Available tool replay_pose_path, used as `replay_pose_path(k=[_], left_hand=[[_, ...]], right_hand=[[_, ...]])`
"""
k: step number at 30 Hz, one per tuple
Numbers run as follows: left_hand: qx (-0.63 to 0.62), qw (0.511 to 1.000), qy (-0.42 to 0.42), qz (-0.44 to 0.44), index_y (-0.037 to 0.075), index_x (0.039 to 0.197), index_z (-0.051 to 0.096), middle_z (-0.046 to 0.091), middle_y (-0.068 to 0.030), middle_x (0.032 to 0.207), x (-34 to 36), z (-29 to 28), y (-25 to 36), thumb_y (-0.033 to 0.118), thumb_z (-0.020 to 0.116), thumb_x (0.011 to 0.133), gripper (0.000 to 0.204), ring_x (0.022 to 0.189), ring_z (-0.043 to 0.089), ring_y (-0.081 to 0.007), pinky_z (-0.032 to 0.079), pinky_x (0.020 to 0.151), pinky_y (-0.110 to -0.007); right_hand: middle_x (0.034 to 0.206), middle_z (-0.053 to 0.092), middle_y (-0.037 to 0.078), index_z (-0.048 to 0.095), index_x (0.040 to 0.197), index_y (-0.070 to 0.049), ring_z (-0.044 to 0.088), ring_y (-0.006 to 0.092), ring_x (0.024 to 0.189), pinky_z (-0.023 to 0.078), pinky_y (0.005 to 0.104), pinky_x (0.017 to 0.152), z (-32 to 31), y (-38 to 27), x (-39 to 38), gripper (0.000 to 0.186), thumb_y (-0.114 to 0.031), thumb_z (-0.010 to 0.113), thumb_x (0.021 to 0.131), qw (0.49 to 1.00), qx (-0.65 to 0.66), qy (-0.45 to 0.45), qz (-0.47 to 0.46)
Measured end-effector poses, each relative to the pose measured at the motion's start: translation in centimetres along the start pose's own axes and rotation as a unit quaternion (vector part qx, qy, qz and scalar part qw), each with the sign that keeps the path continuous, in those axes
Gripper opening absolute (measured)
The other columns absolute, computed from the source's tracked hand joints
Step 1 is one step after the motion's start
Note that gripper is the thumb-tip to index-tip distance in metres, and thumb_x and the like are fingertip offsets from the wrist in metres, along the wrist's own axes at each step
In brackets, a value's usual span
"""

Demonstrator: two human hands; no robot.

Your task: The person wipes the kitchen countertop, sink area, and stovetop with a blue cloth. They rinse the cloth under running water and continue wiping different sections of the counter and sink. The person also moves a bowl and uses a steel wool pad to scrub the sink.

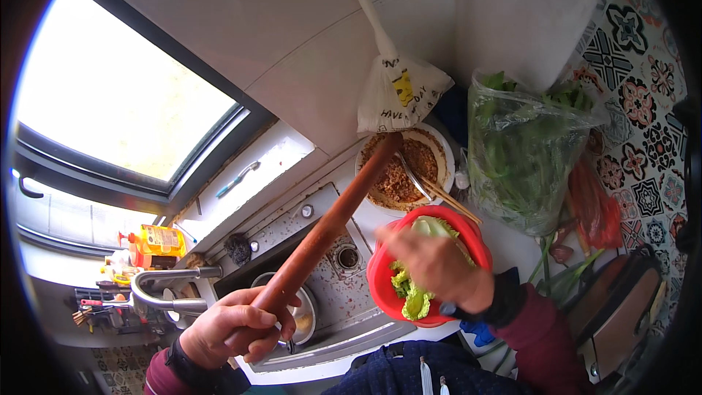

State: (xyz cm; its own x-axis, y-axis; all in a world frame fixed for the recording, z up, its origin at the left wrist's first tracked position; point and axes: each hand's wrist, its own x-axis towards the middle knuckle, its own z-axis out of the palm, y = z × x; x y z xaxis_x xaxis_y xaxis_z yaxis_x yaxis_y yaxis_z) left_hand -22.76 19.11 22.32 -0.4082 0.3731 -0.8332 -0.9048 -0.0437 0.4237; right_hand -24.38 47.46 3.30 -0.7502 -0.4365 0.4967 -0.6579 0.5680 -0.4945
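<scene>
My left hand (227, 330) grips one end of a long reddish-brown rod (318, 236), which slants up over the sink toward a bowl of brown minced mixture (417, 168) with a spoon and chopsticks. My right hand (437, 265) is over a red plastic basket (478, 241) of pale green leafy vegetables (412, 299); its fingers are blurred, so what they hold is unclear. Below the rod, a pot (303, 325) stands in the steel sink (335, 287), partly hidden by my left hand.
A curved tap (168, 276) and bottles (159, 239) sit below the open window at left. A white bag (395, 95) is behind the bowl. A clear bag of greens (523, 153), a red bag (594, 201) and a dark board (607, 314) lie at right.
</scene>
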Motion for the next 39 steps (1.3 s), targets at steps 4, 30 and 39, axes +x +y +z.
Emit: replay_pose_path(k=[4, 30, 39], left_hand=[[-0.021, 0.999, -0.036, 0.022, -0.008, 0.125, 0.043, 0.059, -0.0175, 0.088, 0.2, -0.3, -0.1, 0.015, 0.054, 0.084, 0.048, 0.045, 0.051, -0.0124, 0.041, 0.041, -0.021], [-0.232, 0.967, -0.102, 0.033, -0.013, 0.122, 0.040, 0.056, -0.0212, 0.087, 1.2, -1.9, -4.1, 0.013, 0.054, 0.085, 0.048, 0.040, 0.044, -0.0128, 0.038, 0.032, -0.023], [-0.080, 0.996, -0.030, 0.018, -0.013, 0.120, 0.043, 0.056, -0.0206, 0.083, 0.4, -0.4, -2.2, 0.012, 0.055, 0.081, 0.048, 0.036, 0.044, -0.0136, 0.036, 0.031, -0.024]], right_hand=[[0.069, 0.059, 0.014, 0.055, 0.115, -0.001, 0.064, 0.0217, 0.061, 0.050, 0.0359, 0.049, 0.0, 1.1, 1.7, 0.024, -0.006, 0.047, 0.092, 0.987, -0.047, -0.088, 0.123], [0.073, 0.064, 0.021, 0.051, 0.101, -0.003, 0.064, 0.0390, 0.065, 0.049, 0.0479, 0.054, 0.5, 8.5, -0.9, 0.011, -0.012, 0.045, 0.096, 0.957, -0.057, -0.013, 0.283], [0.078, 0.065, 0.022, 0.054, 0.115, -0.001, 0.064, 0.0388, 0.066, 0.050, 0.0467, 0.055, 1.3, 8.8, -0.4, 0.023, -0.014, 0.046, 0.097, 0.977, -0.032, -0.023, 0.210]])
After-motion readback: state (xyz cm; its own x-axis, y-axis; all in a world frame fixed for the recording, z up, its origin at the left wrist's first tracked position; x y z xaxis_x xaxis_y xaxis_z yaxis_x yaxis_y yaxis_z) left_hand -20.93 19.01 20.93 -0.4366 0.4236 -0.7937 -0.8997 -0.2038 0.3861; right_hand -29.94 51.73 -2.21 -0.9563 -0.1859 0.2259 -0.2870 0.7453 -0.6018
